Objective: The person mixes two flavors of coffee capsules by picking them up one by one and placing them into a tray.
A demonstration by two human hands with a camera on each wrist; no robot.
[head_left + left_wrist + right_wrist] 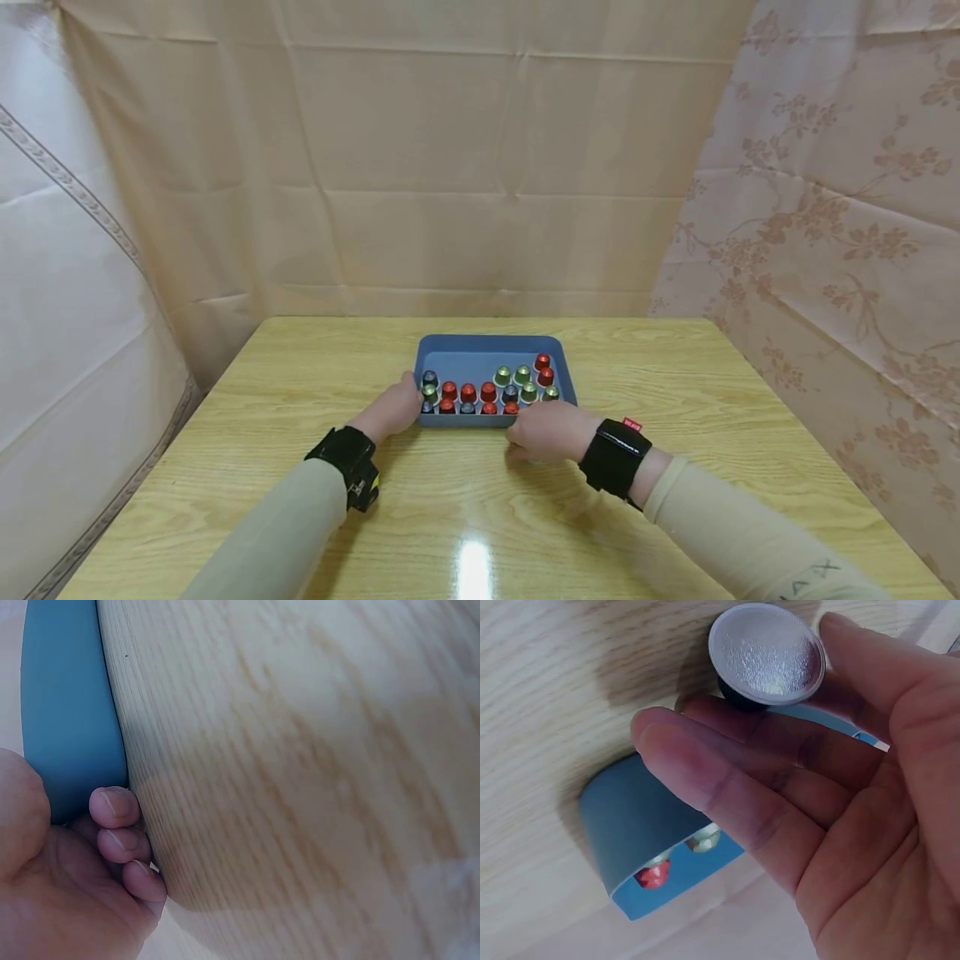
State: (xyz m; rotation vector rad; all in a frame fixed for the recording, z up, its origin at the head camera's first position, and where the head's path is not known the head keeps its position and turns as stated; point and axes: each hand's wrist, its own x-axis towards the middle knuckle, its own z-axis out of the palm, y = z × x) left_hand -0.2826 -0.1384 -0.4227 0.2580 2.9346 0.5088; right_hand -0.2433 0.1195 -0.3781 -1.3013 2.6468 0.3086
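Observation:
A blue-grey tray (461, 354) holds several coffee capsules in red, green and dark blue, most of them along its front and right side. My left hand (393, 407) grips the tray's front left corner. In the left wrist view its thumb lies against the tray wall (71, 697), with the fingers curled at the lower edge. My right hand (551, 431) is at the tray's front right. In the right wrist view it holds a dark coffee capsule (769, 656) between thumb and fingers, silver foil lid facing the camera. That capsule is hidden in the head view.
The tray stands on a wood-grain table (337, 358), towards its back edge. A beige cloth (450, 167) hangs behind the table. White cloth (75, 292) hangs at the left and flowered cloth (847, 250) at the right.

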